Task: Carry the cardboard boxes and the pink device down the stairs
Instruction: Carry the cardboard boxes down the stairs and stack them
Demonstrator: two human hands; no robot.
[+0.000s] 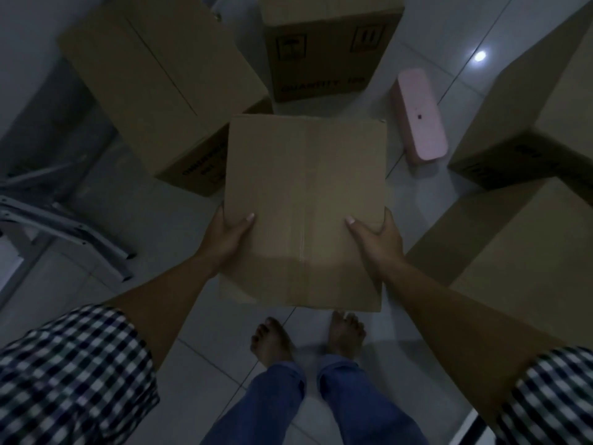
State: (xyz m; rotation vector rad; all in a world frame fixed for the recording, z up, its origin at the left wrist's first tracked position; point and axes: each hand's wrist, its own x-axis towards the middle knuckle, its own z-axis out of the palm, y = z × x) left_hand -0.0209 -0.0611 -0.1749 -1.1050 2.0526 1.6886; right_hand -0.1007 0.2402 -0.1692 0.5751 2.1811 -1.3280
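Cardboard box (305,203) is gripped at both sides by the left hand (226,234) and right hand (377,237), thumbs on top. Beyond the right fingers (354,224), the pink device (418,118) is seen lying on the floor (199,319).

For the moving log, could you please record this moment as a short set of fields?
held item: cardboard box, gripped at both sides
left hand: on box's left edge
right hand: on box's right edge
pink device: on the tiled floor, beyond the held box, untouched
other boxes: four nearby, not held
feet: bare, under the held box
stairs: not in view
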